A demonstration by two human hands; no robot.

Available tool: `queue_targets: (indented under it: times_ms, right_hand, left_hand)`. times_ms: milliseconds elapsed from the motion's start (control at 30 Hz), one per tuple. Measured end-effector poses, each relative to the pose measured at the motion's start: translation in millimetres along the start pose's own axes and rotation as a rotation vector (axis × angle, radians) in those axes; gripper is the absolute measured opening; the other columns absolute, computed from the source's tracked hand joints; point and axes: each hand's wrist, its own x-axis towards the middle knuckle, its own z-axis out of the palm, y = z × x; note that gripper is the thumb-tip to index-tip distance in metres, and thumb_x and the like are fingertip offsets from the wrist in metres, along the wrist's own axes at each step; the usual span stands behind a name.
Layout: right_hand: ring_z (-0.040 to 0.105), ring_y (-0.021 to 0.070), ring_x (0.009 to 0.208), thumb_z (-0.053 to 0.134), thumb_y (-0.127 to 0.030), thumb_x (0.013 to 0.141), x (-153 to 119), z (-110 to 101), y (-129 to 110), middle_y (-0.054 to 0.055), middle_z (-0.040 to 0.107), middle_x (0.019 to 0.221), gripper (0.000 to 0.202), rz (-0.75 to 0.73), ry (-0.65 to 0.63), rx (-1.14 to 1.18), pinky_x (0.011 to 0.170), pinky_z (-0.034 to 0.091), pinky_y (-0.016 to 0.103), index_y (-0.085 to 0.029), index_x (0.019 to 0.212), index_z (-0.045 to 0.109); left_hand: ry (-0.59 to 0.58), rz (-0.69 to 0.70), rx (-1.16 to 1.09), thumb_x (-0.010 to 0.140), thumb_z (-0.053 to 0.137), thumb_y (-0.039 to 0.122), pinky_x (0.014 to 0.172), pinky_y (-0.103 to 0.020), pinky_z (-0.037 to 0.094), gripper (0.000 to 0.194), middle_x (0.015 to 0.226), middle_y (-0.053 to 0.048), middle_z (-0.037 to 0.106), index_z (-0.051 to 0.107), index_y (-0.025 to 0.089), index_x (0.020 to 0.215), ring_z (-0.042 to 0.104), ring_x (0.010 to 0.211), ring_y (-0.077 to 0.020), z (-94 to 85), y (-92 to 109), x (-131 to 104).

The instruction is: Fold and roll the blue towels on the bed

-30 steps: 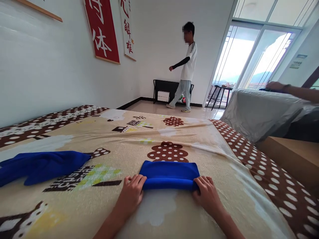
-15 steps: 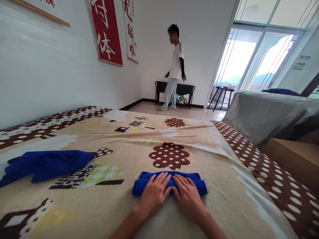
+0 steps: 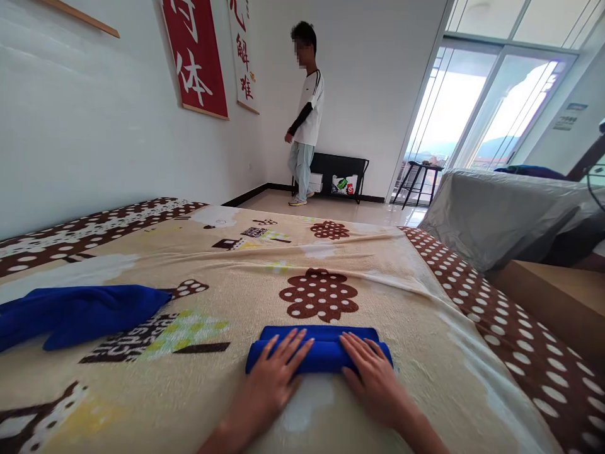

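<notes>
A blue cloth point(image 3: 321, 357), rolled up with a short flat strip behind the roll, lies on the patterned blanket point(image 3: 189, 403) close in front of me. My left hand point(image 3: 270, 378) rests flat on the left part of the roll, its fingers spread. On the right part lies my right hand point(image 3: 373, 375), fingers stretched out and slightly apart. Neither hand is wrapped round the cloth. A second blue cloth point(image 3: 89, 312), crumpled, lies on the blanket at the left.
Beyond the blanket a person point(image 3: 306, 113) stands near a black rack point(image 3: 343, 165). A dark stool point(image 3: 420, 176) is by the window. At the right are a sheet-covered object point(image 3: 501, 211) and a cardboard box point(image 3: 558, 296).
My hands have moved apart, the left one to the left and the right one to the right, along the roll. The person at the back has moved left.
</notes>
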Motion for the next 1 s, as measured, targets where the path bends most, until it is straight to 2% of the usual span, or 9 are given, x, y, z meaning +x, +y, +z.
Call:
queue_targets:
  times_ms: [100,200,367,500,600,700,800,900,1000]
  right_hand:
    - [0.030,0.0185,0.147,0.042,-0.023,0.097,-33.6,0.9,36.0,0.002,0.032,0.158,0.065,-0.061,0.065,-0.067,0.119,0.031,0.042,-0.025,0.157,0.020]
    - [0.031,0.0185,0.147,0.041,-0.013,0.091,-46.8,4.5,50.6,0.003,0.034,0.158,0.069,-0.086,0.114,-0.115,0.119,0.029,0.042,-0.024,0.157,0.024]
    - [0.057,0.0215,0.124,0.047,-0.010,0.079,-16.1,-10.0,37.7,0.005,0.064,0.132,0.054,0.059,0.120,-0.089,0.111,0.035,0.045,-0.023,0.129,0.062]
    - [0.063,0.0251,0.109,0.043,-0.012,0.086,27.3,-24.1,22.8,0.010,0.072,0.108,0.032,0.138,0.142,-0.105,0.106,0.037,0.051,-0.018,0.098,0.071]
    - [0.060,0.0271,0.117,0.039,-0.011,0.088,58.3,-14.7,3.6,0.016,0.068,0.121,0.039,0.109,0.128,-0.110,0.107,0.037,0.050,-0.013,0.114,0.068]
    - [0.047,0.0208,0.135,0.048,-0.019,0.088,72.2,0.2,-8.5,0.009,0.050,0.148,0.059,-0.022,0.078,-0.078,0.115,0.033,0.040,-0.017,0.147,0.043]
    - [0.036,0.0191,0.144,0.051,-0.027,0.091,62.1,4.7,3.6,0.005,0.037,0.157,0.068,-0.090,0.055,-0.060,0.119,0.028,0.040,-0.020,0.155,0.028]
    - [0.034,0.0200,0.145,0.046,-0.027,0.096,38.9,1.9,31.2,0.007,0.036,0.158,0.062,-0.087,0.070,-0.057,0.120,0.029,0.044,-0.021,0.155,0.028]
    - [0.035,0.0226,0.144,0.046,-0.029,0.097,20.7,1.8,55.1,0.009,0.039,0.155,0.060,-0.056,0.110,-0.058,0.119,0.031,0.047,-0.020,0.154,0.030]
  left_hand:
    - [0.056,-0.034,0.082,0.097,0.045,0.026,0.117,-0.036,0.027,0.063,0.158,-0.001,0.036,0.021,0.025,0.156,0.036,0.145,-0.0160,-1.6,-29.8,-33.5]
    - [0.037,-0.065,0.080,0.087,0.041,0.010,0.118,-0.039,0.023,0.067,0.157,-0.004,0.039,0.029,0.020,0.153,0.036,0.144,-0.0159,-3.9,-40.7,-46.7]
    - [-0.015,-0.205,0.025,0.081,0.042,0.006,0.110,-0.054,0.033,0.049,0.131,-0.008,0.066,0.063,0.019,0.123,0.058,0.125,-0.0260,-11.7,-34.5,-16.4]
    - [0.009,-0.246,0.042,0.087,0.036,0.005,0.111,-0.059,0.028,0.040,0.138,-0.020,0.059,0.068,0.011,0.109,0.050,0.134,-0.0335,-14.9,-27.5,27.7]
    - [-0.020,-0.157,0.008,0.088,0.040,0.009,0.114,-0.049,0.030,0.043,0.146,-0.017,0.052,0.063,0.012,0.124,0.046,0.138,-0.0282,-6.1,-17.4,58.2]
    - [-0.072,-0.052,-0.048,0.086,0.052,0.024,0.114,-0.040,0.032,0.053,0.146,-0.011,0.054,0.052,0.018,0.139,0.046,0.137,-0.0234,4.4,-16.0,69.8]
    - [-0.091,-0.057,-0.069,0.089,0.054,0.036,0.114,-0.043,0.032,0.063,0.151,-0.009,0.049,0.040,0.021,0.148,0.043,0.140,-0.0253,6.8,-33.9,55.0]
    - [-0.098,-0.088,-0.077,0.097,0.045,0.045,0.113,-0.042,0.033,0.061,0.153,-0.009,0.046,0.033,0.022,0.152,0.043,0.140,-0.0242,4.3,-58.9,28.2]
    - [-0.091,-0.120,-0.079,0.100,0.037,0.050,0.116,-0.044,0.027,0.061,0.154,-0.010,0.044,0.030,0.022,0.153,0.042,0.140,-0.0240,4.7,-71.1,11.1]
